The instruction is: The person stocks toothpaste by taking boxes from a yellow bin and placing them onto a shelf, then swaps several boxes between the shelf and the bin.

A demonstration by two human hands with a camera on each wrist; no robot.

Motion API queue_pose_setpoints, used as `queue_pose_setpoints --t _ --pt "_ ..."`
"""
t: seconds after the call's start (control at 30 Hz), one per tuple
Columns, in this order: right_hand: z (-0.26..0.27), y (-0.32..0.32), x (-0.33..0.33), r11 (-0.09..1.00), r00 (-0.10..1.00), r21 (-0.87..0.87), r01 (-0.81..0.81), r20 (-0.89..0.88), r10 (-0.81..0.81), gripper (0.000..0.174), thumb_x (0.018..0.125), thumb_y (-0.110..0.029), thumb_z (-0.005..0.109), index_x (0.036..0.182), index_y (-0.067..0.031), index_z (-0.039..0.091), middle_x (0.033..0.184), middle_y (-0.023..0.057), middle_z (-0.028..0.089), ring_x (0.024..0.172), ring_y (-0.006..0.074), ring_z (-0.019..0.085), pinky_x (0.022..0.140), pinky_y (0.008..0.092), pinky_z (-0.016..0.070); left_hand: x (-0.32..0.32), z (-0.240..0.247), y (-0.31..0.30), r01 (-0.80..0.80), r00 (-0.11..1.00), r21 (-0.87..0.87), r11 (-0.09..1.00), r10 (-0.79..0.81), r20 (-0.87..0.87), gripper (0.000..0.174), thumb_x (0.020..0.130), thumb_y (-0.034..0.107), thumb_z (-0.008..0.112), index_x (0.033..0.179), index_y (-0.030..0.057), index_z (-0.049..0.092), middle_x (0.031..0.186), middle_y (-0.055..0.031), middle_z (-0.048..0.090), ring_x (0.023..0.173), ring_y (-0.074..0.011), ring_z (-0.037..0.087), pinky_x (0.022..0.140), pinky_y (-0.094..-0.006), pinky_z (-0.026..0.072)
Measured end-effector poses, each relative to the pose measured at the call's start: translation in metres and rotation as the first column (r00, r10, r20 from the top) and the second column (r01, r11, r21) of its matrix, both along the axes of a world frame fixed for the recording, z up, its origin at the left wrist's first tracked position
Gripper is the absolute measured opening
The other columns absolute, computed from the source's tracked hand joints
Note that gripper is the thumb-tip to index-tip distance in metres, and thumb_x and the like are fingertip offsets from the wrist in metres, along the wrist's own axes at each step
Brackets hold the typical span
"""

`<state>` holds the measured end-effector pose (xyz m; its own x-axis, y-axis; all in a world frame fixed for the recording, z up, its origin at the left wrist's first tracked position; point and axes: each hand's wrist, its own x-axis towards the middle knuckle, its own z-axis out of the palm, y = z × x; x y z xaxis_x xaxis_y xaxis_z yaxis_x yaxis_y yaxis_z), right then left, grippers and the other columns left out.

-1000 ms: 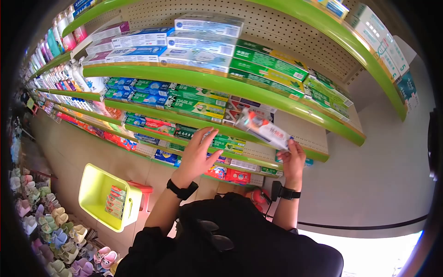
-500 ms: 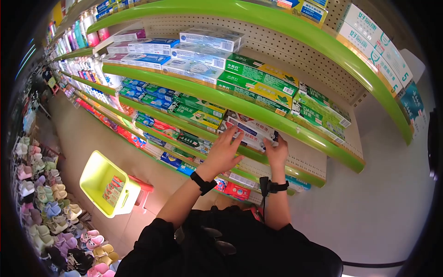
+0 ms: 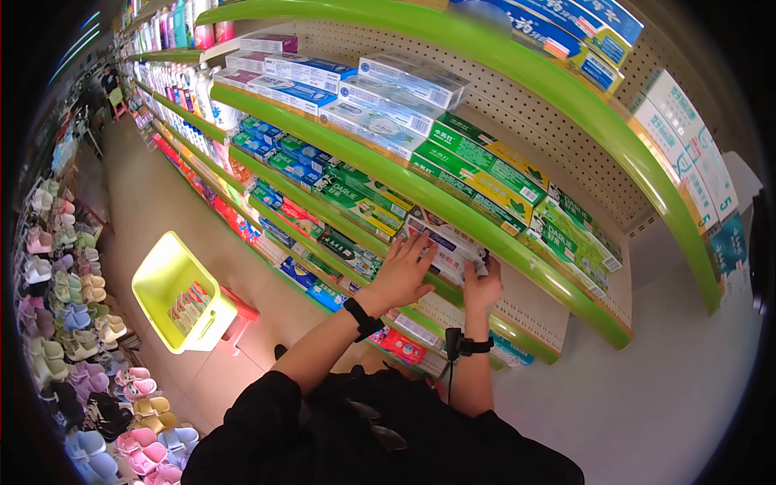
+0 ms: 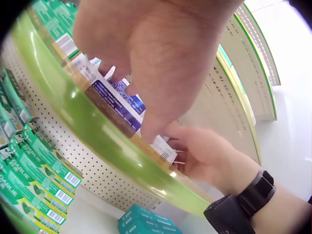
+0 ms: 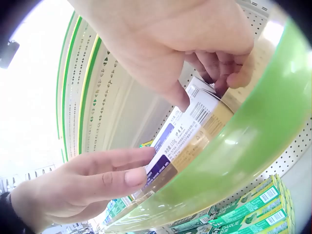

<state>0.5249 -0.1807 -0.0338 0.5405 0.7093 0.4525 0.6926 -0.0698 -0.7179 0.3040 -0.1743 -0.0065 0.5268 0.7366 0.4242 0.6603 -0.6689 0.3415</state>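
The left hand (image 3: 402,271) has its fingers straight, laid flat on the toothpaste box (image 3: 443,242). The right hand (image 3: 482,287) has its fingers curled, pinching the box's right end. The box lies along the front edge of the green shelf (image 3: 533,341), just right of the DARLIE cartons (image 3: 360,194).

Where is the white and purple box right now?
The box lies on the green shelf, right of centre in the head view, left hand flat on it, right hand pinching its right end.

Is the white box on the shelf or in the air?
On the shelf: box lies flat behind the lip, left hand pressing it, right hand pinching its end.
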Motion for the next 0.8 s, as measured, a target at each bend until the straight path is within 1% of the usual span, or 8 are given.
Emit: queue_pose_setpoints --t 0.33,0.47,0.53,0.57,0.63,0.7,0.73,0.8 --pt "-0.005 -0.003 -0.009 0.998 0.999 -0.056 0.025 0.038 -0.023 0.065 0.081 -0.031 0.087 0.135 -0.0029 0.065 0.116 0.0223 0.075 0.1 0.0413 0.075 0.085 0.0483 0.0595 -0.012 -0.006 0.012 0.061 0.998 -0.03 0.998 -0.061 -0.024 0.09 0.086 0.038 0.081 0.158 0.0029 0.039 0.169 -0.0249 0.026 0.156 -0.0419 0.03 0.129 -0.0548 0.021" --pt "-0.002 -0.004 -0.025 0.992 0.978 0.085 0.091 0.18 -0.105 0.067 0.08 -0.03 0.088 0.134 0.0019 0.063 0.123 0.0243 0.07 0.111 0.046 0.068 0.092 0.0504 0.0566 -0.03 -0.01 0.02 0.109 0.99 0.01 0.994 -0.109 0.093 0.08 0.088 0.034 0.079 0.154 0.0023 0.047 0.166 -0.0221 0.034 0.152 -0.0409 0.036 0.127 -0.0534 0.0263" --pt "0.008 -0.007 -0.038 0.982 0.961 0.121 0.144 0.221 -0.168 0.066 0.081 -0.028 0.088 0.133 0.0031 0.063 0.124 0.0239 0.069 0.113 0.047 0.066 0.094 0.0512 0.0553 -0.059 -0.003 0.021 0.261 0.914 0.098 0.96 -0.279 0.296 0.051 0.09 0.028 0.078 0.134 0.0045 0.065 0.146 -0.0181 0.057 0.137 -0.0363 0.054 0.115 -0.0493 0.0433" --pt "0.011 -0.011 -0.045 0.958 0.927 0.216 0.19 0.281 -0.248 0.059 0.084 -0.024 0.086 0.131 0.0037 0.064 0.12 0.0224 0.068 0.109 0.0445 0.066 0.091 0.0506 0.0548 -0.076 -0.006 0.018 0.247 0.914 0.088 0.965 -0.262 0.31 0.051 0.09 0.028 0.078 0.134 0.0045 0.065 0.146 -0.0181 0.057 0.137 -0.0363 0.054 0.115 -0.0493 0.0433" --pt "0.018 -0.021 -0.071 0.94 0.898 0.291 0.181 0.34 -0.278 0.052 0.086 -0.019 0.085 0.128 0.0044 0.065 0.115 0.0208 0.068 0.104 0.042 0.066 0.088 0.0499 0.0544 -0.125 -0.018 0.009 0.241 0.87 0.061 0.968 -0.244 0.428 0.021 0.093 0.025 0.076 0.103 0.0068 0.072 0.111 -0.0113 0.072 0.105 -0.0322 0.069 0.09 -0.045 0.0555" --pt "0.027 -0.034 -0.112 0.908 0.883 0.411 0.077 0.395 -0.254 0.035 0.092 -0.009 0.079 0.122 0.004 0.066 0.104 0.0177 0.066 0.092 0.0339 0.064 0.078 0.0451 0.0525 -0.185 -0.044 -0.001 0.13 0.894 -0.035 0.991 -0.102 0.435 0.019 0.093 0.025 0.075 0.094 0.0074 0.07 0.099 -0.0101 0.071 0.094 -0.0324 0.069 0.081 -0.0451 0.0548" --pt "0.028 -0.041 -0.138 0.934 0.911 0.357 0.002 0.384 -0.149 0.033 0.093 -0.008 0.078 0.121 0.0043 0.067 0.099 0.0164 0.065 0.089 0.0315 0.064 0.076 0.0429 0.0513 -0.218 -0.061 -0.009 0.061 0.902 -0.11 0.992 -0.008 0.432 0.021 0.093 0.026 0.075 0.086 0.008 0.068 0.087 -0.009 0.07 0.083 -0.0326 0.069 0.072 -0.0451 0.054" --pt "0.012 -0.049 -0.183 0.97 0.929 0.181 -0.162 0.359 0.088 0.028 0.093 -0.007 0.079 0.117 0.0041 0.069 0.086 0.013 0.066 0.079 0.0254 0.066 0.069 0.0373 0.0512 -0.284 -0.097 -0.03 -0.114 0.89 -0.222 0.968 0.199 0.41 0.022 0.094 0.026 0.075 0.084 0.0082 0.067 0.084 -0.0097 0.069 0.08 -0.0335 0.068 0.07 -0.0461 0.0523"
